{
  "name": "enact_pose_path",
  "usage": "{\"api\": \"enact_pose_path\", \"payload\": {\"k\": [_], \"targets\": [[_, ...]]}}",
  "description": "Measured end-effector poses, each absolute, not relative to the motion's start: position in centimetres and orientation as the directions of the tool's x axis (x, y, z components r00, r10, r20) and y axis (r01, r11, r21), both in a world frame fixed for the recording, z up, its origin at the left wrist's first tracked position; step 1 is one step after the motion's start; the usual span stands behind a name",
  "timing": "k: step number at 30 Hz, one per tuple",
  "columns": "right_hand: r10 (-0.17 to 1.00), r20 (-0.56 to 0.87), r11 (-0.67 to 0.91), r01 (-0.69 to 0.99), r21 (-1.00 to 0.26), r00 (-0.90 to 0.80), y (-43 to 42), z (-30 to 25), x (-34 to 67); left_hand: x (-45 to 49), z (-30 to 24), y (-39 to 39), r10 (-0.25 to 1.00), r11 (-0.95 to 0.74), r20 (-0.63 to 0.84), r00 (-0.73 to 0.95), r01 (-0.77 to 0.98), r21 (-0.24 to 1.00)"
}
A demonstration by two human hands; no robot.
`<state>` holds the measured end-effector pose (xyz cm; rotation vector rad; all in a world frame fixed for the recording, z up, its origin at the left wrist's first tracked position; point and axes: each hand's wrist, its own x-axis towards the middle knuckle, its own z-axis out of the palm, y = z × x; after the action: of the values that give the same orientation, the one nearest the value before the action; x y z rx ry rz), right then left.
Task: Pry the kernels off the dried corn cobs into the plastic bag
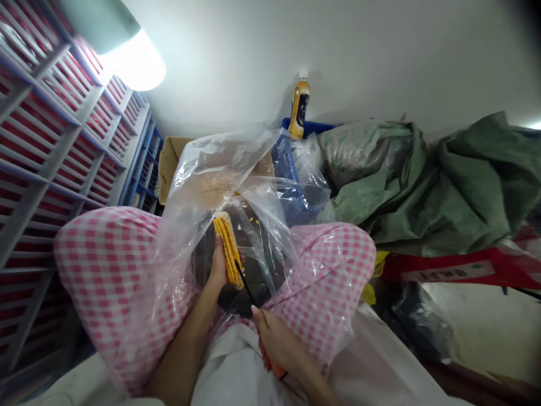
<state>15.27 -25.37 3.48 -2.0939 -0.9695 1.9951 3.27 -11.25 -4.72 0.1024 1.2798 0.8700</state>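
My left hand [218, 264] is closed around a yellow corn cob [228, 248], held tilted over my lap. Pale, bare cob shows along its top and right edge, where kernels are gone. In my right hand [276, 338] is a screwdriver [245, 283] with an orange handle and a thin dark shaft. Its tip touches the kernels on the lower right side of the cob. Beneath the cob spreads a clear plastic bag [177, 225], draped across my knees. Loose corn kernels [217, 192] lie in the bag beyond the cob.
A cardboard box [169, 163] stands behind the bag. Plastic crates [63, 135] line the left side, under a bright lamp [135, 59]. At the wall, a yellow bottle [299, 107] stands by a blue basket [291, 169]. Green cloth [456, 186] and a red bag [456, 268] lie right.
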Motion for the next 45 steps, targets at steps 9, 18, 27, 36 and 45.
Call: {"api": "enact_pose_path", "payload": {"k": [9, 18, 27, 36, 45], "targets": [[0.546, -0.835, -0.689, 0.603, -0.401, 0.069, -24.3, 3.9, 14.0, 3.7, -4.6, -11.7, 0.546, 0.775, -0.836, 0.051, -0.410, 0.480], [0.544, -0.837, -0.702, 0.576, -0.419, 0.055, -23.2, 2.9, 13.4, 3.4, -5.1, -11.5, 0.602, 0.731, -0.798, -0.013, -0.394, 0.558], [0.498, -0.866, -0.788, 0.400, -0.469, -0.034, -22.9, 2.2, 13.8, 3.5, -5.1, -11.7, 0.601, 0.738, -0.799, 0.020, -0.399, 0.545], [0.674, -0.724, -0.459, 0.851, -0.253, 0.148, -22.2, 4.0, 12.7, 3.3, -6.1, -11.7, 0.699, 0.645, -0.712, -0.069, -0.371, 0.668], [0.703, -0.678, -0.410, 0.902, -0.139, 0.215, -22.6, 2.6, 12.3, 3.6, -5.6, -11.8, 0.704, 0.611, -0.697, -0.138, -0.382, 0.693]]}}
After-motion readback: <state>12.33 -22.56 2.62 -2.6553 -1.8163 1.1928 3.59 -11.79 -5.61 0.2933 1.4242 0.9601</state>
